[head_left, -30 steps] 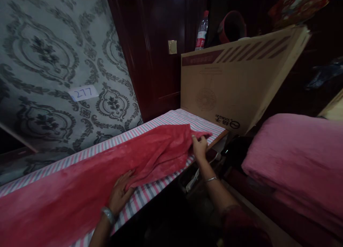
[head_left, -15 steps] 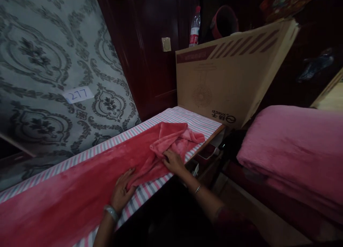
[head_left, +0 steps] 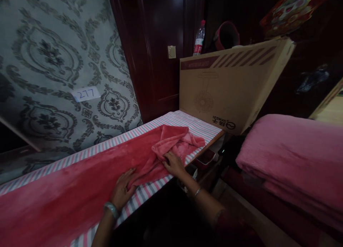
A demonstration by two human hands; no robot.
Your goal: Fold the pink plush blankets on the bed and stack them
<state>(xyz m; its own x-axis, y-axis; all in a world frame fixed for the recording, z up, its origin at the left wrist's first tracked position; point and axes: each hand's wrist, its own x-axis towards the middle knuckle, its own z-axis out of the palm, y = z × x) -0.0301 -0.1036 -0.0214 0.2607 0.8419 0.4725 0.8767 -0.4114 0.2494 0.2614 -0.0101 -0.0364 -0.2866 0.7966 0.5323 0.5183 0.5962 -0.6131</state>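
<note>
A long red plush blanket (head_left: 107, 172) lies along a table covered with a striped cloth (head_left: 184, 119). At its far end the fabric is bunched in loose folds with a paler pink underside showing. My left hand (head_left: 123, 189), with a bangle on the wrist, rests flat on the blanket's near edge, fingers stretched out. My right hand (head_left: 174, 164) is at the bunched end, its fingers curled into a fold and gripping the fabric. The fingertips are partly hidden by the folds.
Behind the table's far end stands a large cardboard box (head_left: 227, 86), with a plastic bottle (head_left: 199, 39) behind its top edge. To the right is a thick folded pink blanket (head_left: 292, 157). Patterned wallpaper (head_left: 53, 61) bearing a paper label (head_left: 85, 94) borders the left side.
The camera has tilted slightly, so the surroundings sit a little lower in view. Both hands and the red blanket have stayed almost the same.
</note>
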